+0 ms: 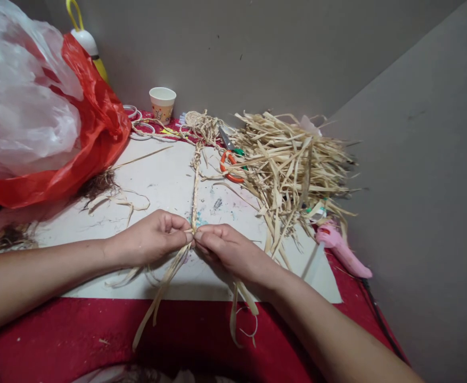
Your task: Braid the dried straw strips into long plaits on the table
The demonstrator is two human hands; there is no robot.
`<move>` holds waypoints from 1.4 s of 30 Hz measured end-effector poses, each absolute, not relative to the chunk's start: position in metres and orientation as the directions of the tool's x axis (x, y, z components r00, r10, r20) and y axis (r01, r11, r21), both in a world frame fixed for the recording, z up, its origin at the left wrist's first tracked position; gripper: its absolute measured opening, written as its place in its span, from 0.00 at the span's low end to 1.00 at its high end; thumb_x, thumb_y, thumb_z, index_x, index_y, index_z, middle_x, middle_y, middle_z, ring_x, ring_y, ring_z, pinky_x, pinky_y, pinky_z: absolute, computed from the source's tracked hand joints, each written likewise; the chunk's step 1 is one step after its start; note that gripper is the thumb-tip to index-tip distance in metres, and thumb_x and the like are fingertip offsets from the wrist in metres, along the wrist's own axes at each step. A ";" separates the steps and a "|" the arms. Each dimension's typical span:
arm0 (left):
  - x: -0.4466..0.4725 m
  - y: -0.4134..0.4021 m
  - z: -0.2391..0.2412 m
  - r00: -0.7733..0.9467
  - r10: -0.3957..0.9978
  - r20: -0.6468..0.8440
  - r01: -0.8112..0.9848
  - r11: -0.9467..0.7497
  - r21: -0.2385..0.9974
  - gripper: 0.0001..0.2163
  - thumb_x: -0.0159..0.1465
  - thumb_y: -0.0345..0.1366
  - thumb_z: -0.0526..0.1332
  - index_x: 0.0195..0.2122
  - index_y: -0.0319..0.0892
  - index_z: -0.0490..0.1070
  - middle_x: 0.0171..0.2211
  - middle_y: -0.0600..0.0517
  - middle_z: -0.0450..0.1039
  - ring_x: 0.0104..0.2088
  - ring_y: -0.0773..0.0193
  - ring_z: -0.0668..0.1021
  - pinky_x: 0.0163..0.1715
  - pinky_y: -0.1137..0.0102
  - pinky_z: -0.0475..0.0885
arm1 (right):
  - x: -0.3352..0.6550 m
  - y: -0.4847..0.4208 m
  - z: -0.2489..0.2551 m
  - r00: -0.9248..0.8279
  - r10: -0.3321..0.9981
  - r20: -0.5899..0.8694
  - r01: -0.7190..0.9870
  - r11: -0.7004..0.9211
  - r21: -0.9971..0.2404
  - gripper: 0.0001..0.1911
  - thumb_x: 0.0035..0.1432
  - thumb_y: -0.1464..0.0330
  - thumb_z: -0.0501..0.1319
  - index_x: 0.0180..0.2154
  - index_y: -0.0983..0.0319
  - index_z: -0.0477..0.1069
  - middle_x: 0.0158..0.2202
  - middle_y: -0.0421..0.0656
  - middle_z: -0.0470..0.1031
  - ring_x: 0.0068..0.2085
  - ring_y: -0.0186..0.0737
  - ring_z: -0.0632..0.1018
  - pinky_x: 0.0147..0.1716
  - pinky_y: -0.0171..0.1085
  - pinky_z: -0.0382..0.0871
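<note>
A thin braid of dried straw [195, 186] runs from a coiled bundle of braid [201, 126] at the back down to my fingertips. My left hand [159, 236] pinches the braid's near end between thumb and forefinger. Right beside it, my right hand [227, 246] is closed on the same end, its fingertips almost touching the left ones. Loose straw strands [165, 287] trail below my left hand, and more strands [239, 303] hang beneath my right hand over the front edge of the white board. What lies inside the pinches is mostly hidden.
The white board [169, 183] lies on a red cloth [57, 340]. A heap of straw [293, 159] and orange-green scissors [230, 166] lie right of the braid. A pink glue gun [343, 250] is far right. Plastic bags [33, 122] bulge at left; a paper cup [162, 105] stands behind.
</note>
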State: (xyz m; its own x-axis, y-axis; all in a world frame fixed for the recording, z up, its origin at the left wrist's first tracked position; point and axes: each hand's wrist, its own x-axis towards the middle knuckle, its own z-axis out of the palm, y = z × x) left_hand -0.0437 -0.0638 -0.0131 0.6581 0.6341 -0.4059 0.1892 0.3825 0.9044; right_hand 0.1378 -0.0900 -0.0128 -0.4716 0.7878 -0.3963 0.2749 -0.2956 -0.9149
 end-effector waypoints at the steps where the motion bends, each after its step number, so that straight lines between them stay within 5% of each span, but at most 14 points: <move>1: -0.044 -0.064 -0.013 0.654 0.643 -0.399 0.196 0.366 0.910 0.09 0.57 0.38 0.60 0.25 0.38 0.66 0.13 0.62 0.53 0.15 0.77 0.52 0.14 0.78 0.45 | 0.137 -0.091 -0.012 -0.467 0.790 -0.397 0.270 -0.300 -0.915 0.16 0.60 0.67 0.49 0.20 0.62 0.53 0.17 0.34 0.53 0.20 0.28 0.53 0.19 0.30 0.47; 5: -0.043 -0.066 -0.013 0.640 0.682 -0.354 0.226 0.274 0.935 0.10 0.58 0.39 0.59 0.25 0.37 0.68 0.16 0.60 0.54 0.17 0.76 0.54 0.16 0.78 0.48 | 0.135 -0.092 -0.013 -0.477 0.786 -0.394 0.226 -0.323 -0.919 0.18 0.60 0.63 0.49 0.20 0.61 0.54 0.17 0.33 0.52 0.19 0.27 0.52 0.18 0.30 0.46; 14: -0.046 -0.067 0.002 0.654 0.698 -0.292 0.463 -0.064 0.884 0.13 0.63 0.40 0.51 0.26 0.39 0.67 0.20 0.57 0.59 0.21 0.72 0.61 0.21 0.76 0.56 | 0.125 -0.097 -0.012 -0.298 0.891 -0.342 0.307 -0.250 -0.918 0.14 0.53 0.69 0.50 0.17 0.61 0.51 0.17 0.34 0.49 0.19 0.27 0.52 0.18 0.30 0.47; 22: -0.041 -0.080 0.034 0.609 0.750 -0.258 0.766 -0.471 0.439 0.12 0.63 0.37 0.47 0.24 0.42 0.62 0.17 0.55 0.63 0.18 0.69 0.63 0.20 0.72 0.53 | 0.122 -0.102 -0.013 -0.274 0.878 -0.393 0.140 -0.368 -0.919 0.12 0.52 0.70 0.51 0.19 0.62 0.65 0.11 0.32 0.53 0.14 0.26 0.52 0.14 0.30 0.44; 31: -0.026 -0.109 0.026 0.679 0.668 -0.305 0.709 -0.704 0.036 0.11 0.56 0.25 0.49 0.38 0.36 0.67 0.22 0.48 0.73 0.21 0.60 0.75 0.18 0.70 0.59 | 0.119 -0.109 -0.013 -0.313 0.811 -0.494 -0.160 -0.558 -0.814 0.20 0.54 0.64 0.56 0.15 0.60 0.51 0.10 0.30 0.48 0.13 0.24 0.48 0.11 0.29 0.40; 42: -0.020 -0.123 0.005 0.785 0.596 -0.171 0.557 -0.799 -0.227 0.15 0.58 0.22 0.46 0.38 0.31 0.71 0.25 0.42 0.73 0.22 0.58 0.76 0.16 0.70 0.64 | 0.112 -0.120 -0.018 -0.309 0.851 -0.424 -0.219 -0.498 -0.839 0.14 0.57 0.61 0.54 0.24 0.63 0.63 0.13 0.30 0.48 0.16 0.24 0.48 0.14 0.28 0.41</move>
State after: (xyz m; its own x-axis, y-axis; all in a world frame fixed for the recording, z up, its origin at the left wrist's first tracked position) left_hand -0.0199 -0.1232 0.0052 0.7847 0.5958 -0.1710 0.5570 -0.7988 -0.2273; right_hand 0.1115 -0.1199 -0.0183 -0.3091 0.8513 -0.4240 -0.2192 -0.4976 -0.8392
